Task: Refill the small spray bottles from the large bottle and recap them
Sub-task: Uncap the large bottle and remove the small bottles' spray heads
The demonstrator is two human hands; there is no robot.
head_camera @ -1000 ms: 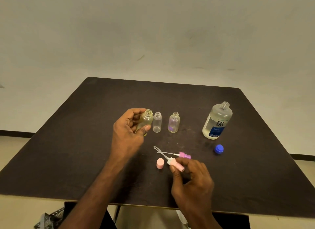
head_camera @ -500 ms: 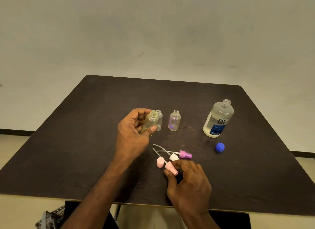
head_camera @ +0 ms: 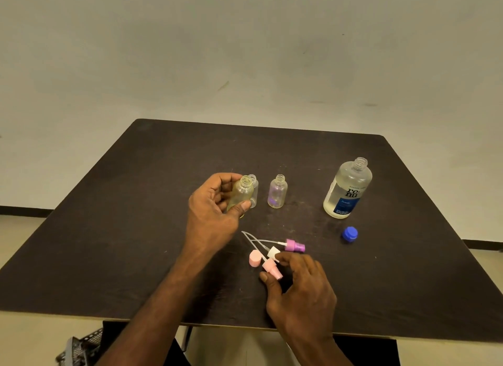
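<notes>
On the dark table [head_camera: 136, 216], the left hand [head_camera: 212, 216] grips a yellowish small bottle [head_camera: 241, 192], uncapped, thumb and fingers closed around it. A clear small bottle [head_camera: 255, 191] stands just behind it, and a purple-tinted one [head_camera: 277, 192] stands beside that. The right hand [head_camera: 299, 292] pinches a light pink spray top [head_camera: 272, 269] between thumb and fingers. Nearby lie a pink cap [head_camera: 255, 258], a white spray top [head_camera: 273, 252] and a purple spray top [head_camera: 294, 246]. The large bottle [head_camera: 347, 188] stands open at the right, its blue cap [head_camera: 350, 233] close by.

Blue cap [head_camera: 349, 233], pink sprayer [head_camera: 294, 246], dark table [head_camera: 136, 229]
</notes>
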